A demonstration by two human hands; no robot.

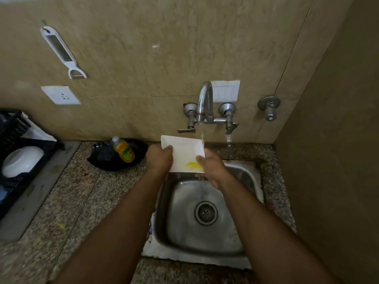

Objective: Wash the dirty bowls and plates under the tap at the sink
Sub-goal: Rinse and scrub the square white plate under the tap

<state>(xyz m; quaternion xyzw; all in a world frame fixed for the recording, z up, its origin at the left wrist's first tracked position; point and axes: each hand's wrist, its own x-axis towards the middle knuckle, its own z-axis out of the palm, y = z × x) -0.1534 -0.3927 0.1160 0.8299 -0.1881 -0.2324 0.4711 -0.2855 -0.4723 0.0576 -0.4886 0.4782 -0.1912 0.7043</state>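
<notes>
A white rectangular plate [184,151] with a yellow smear near its front right corner is held over the back of the steel sink [248,175]. My left hand [159,159] grips its left edge, thumb on top. My right hand [212,167] holds its right edge, thumb on the plate beside the smear. Water runs from the tap [205,99] onto the plate's far right corner. The sink basin below holds no dishes.
A black dish rack [12,140] at the left holds an upturned white bowl [22,160]. A yellow soap bottle [124,150] lies on a black tray [114,160] behind the granite counter [82,201]. A wall stands close on the right.
</notes>
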